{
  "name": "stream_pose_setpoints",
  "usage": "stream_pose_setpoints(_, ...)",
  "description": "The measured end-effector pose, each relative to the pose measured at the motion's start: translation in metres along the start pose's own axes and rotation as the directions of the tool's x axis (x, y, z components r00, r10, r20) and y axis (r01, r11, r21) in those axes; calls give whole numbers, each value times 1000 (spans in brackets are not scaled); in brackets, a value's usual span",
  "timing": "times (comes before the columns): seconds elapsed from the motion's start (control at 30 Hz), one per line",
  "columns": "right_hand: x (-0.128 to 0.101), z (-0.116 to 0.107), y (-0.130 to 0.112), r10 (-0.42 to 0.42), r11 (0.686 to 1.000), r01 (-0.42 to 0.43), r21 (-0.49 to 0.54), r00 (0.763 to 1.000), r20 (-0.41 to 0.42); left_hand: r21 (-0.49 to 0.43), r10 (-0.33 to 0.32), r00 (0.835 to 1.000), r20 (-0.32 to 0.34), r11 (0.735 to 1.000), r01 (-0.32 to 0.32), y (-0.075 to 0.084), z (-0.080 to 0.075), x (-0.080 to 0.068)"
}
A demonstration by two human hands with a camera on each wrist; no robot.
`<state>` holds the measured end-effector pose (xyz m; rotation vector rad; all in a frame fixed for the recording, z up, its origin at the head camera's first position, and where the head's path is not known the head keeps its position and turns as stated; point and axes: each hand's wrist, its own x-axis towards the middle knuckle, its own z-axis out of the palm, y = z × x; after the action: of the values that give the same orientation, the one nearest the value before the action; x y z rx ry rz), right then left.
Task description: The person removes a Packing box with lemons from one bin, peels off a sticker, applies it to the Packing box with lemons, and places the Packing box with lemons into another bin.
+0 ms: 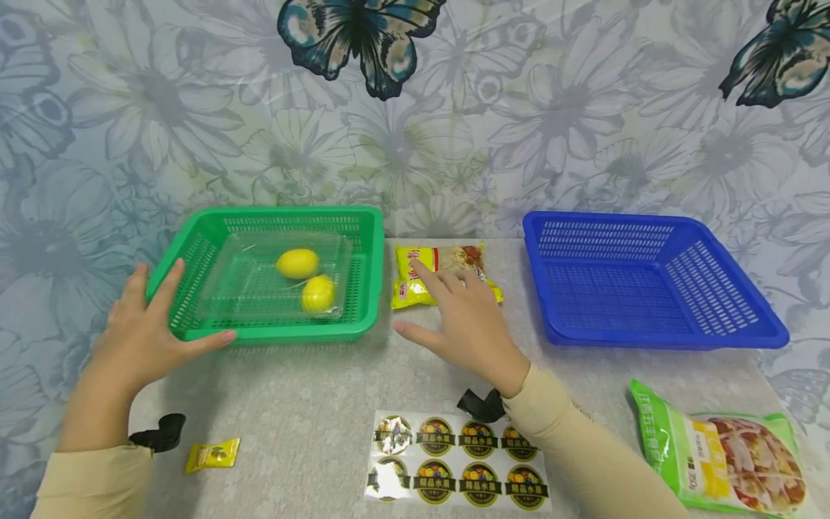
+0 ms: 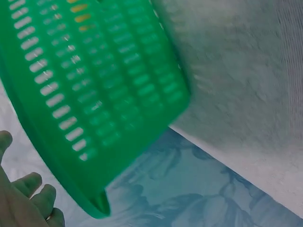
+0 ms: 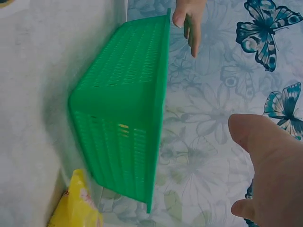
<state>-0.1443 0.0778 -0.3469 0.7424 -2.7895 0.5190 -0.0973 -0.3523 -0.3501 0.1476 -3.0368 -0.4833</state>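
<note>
A green basket [image 1: 375, 288] stands at the back left, holding a clear plastic box [image 1: 249, 277] with two lemons [image 1: 297, 264] in it. My left hand [image 1: 145, 335] spreads its fingers and thumb at the basket's left front corner; in the left wrist view its fingertips are beside the basket's rim [image 2: 40, 146], holding nothing. My right hand [image 1: 467, 321] hovers with fingers extended to the right of the green basket. It overlaps a yellow food packet [image 1: 418, 263] in the head view and holds nothing. In the right wrist view the thumb and a finger are spread apart.
A blue basket [image 1: 603, 288] stands at the back right. In front of it lies a green food bag [image 1: 694, 454]. A sheet of round stickers [image 1: 457, 461] lies at the front middle, and a small yellow wrapped packet [image 1: 212, 455] at the front left. A patterned wall rises behind.
</note>
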Motion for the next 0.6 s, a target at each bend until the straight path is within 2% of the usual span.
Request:
stream_pose_setpoints(0.17, 23, 0, -13, -38, 994, 32, 103, 997, 60, 12, -21, 999, 25, 1000, 21, -13, 0, 7)
stream_pose_setpoints(0.37, 48, 2, -26, -68, 967, 29, 253, 986, 150, -8, -22, 994, 104, 1000, 23, -23, -1, 16)
stream_pose_setpoints(0.6, 68, 8, -43, -139, 961, 89, 262, 975, 176, -25, -35, 985, 169, 999, 40, -29, 0, 22)
